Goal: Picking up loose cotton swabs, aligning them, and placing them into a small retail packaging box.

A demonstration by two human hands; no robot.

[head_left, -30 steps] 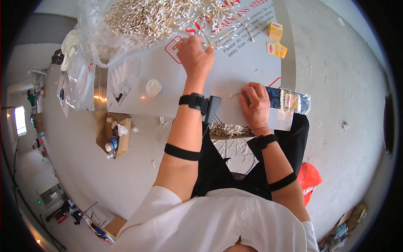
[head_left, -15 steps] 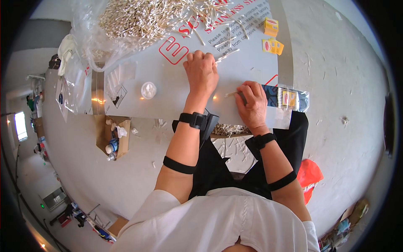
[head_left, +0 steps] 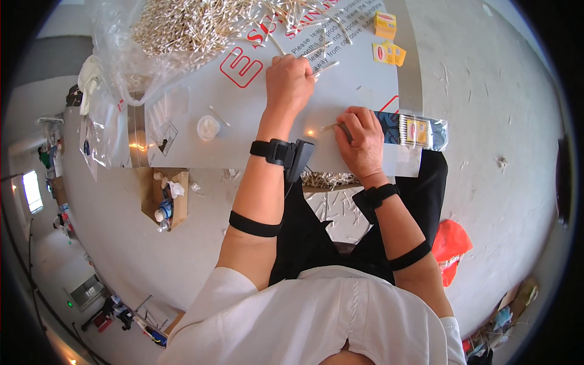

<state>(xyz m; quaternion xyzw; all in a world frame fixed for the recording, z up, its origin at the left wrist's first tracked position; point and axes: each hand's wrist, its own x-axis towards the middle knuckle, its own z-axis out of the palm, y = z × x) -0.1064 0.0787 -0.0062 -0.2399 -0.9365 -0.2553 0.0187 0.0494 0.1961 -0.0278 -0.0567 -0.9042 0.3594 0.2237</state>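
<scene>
Loose cotton swabs (head_left: pixel 326 67) lie against the fingers of my left hand (head_left: pixel 289 80), whose fingers are curled together over the table. Whether a swab is inside them is hidden. Lower and to the right, my right hand (head_left: pixel 364 134) is closed, with the end of a cotton swab (head_left: pixel 328 127) poking out to its left. Just right of that hand lies a flat clear packet (head_left: pixel 439 134) with a dark blue panel, a row of swabs and a yellow label. A small round tub (head_left: pixel 208 128) with white contents stands left of my hands, a single swab (head_left: pixel 219 116) beside it.
A large heap of cotton swabs (head_left: pixel 188 27) spills from a clear plastic bag (head_left: pixel 112 55) at the back left. Yellow cards (head_left: pixel 387 53) lie at the back right. Below the table's front edge stand a cardboard box (head_left: pixel 149 194) and another holding swabs (head_left: pixel 328 180).
A single swab now lies beside the round tub, where none lay before. The view has shifted slightly; both hands stay closed in nearly the same places.
</scene>
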